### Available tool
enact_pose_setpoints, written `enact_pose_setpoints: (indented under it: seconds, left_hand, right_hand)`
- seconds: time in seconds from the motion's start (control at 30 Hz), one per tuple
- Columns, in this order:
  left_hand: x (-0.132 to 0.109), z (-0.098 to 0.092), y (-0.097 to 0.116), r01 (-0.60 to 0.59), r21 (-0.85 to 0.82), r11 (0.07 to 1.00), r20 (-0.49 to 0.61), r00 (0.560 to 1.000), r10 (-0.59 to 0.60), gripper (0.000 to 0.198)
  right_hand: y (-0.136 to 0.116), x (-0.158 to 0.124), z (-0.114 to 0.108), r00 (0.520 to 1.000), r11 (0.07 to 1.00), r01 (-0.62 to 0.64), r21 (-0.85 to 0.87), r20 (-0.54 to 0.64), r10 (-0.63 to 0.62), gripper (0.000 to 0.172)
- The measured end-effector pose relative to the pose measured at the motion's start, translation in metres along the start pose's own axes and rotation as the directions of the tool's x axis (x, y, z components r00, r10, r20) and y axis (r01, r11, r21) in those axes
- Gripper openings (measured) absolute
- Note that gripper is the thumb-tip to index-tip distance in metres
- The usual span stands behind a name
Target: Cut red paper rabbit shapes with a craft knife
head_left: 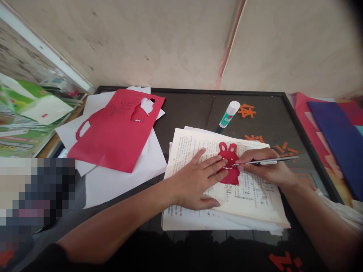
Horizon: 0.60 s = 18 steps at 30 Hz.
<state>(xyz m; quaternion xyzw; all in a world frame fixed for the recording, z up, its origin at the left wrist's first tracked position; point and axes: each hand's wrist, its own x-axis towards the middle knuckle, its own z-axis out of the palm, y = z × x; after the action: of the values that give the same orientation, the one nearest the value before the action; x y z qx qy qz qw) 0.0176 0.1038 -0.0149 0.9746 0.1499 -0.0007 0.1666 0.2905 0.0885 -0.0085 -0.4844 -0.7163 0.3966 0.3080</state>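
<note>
A red paper rabbit cutout [233,176] lies on printed sheets [193,151] stacked on the dark table. My left hand [198,179] rests flat with its fingers spread, the fingertips pressing on the rabbit's left side and covering part of it. From the right, my right hand [265,166] grips a slim silver craft knife [286,159] in a pen-like hold. Its tip touches the cutout around the rabbit's face, just under the eye holes.
Behind the sheets a glue stick [229,114] stands upright. A large red paper [113,136] with cut-out holes lies over white sheets [124,189] on the left. Orange paper characters [246,111] show on the dark tabletop [187,109]. Blue paper [336,139] is at right; a wall rises behind.
</note>
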Motion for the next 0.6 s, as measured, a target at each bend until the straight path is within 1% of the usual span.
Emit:
enact_pose_setpoints:
  seconds: [0.27, 0.6]
  left_hand:
    - [-0.0001, 0.0011, -0.0008, -0.006, -0.03, 1.0, -0.025, 1.0, 0.006, 0.079]
    - [-0.0001, 0.0009, 0.0006, -0.002, -0.006, 1.0, -0.019, 1.0, 0.001, 0.08]
  right_hand:
    - [-0.0002, -0.0024, -0.0007, 1.0, 1.0, -0.014, -0.009, 0.017, 0.014, 0.009]
    - [0.0021, -0.0026, -0.0014, 1.0, 1.0, 0.017, -0.001, 0.025, -0.017, 0.004]
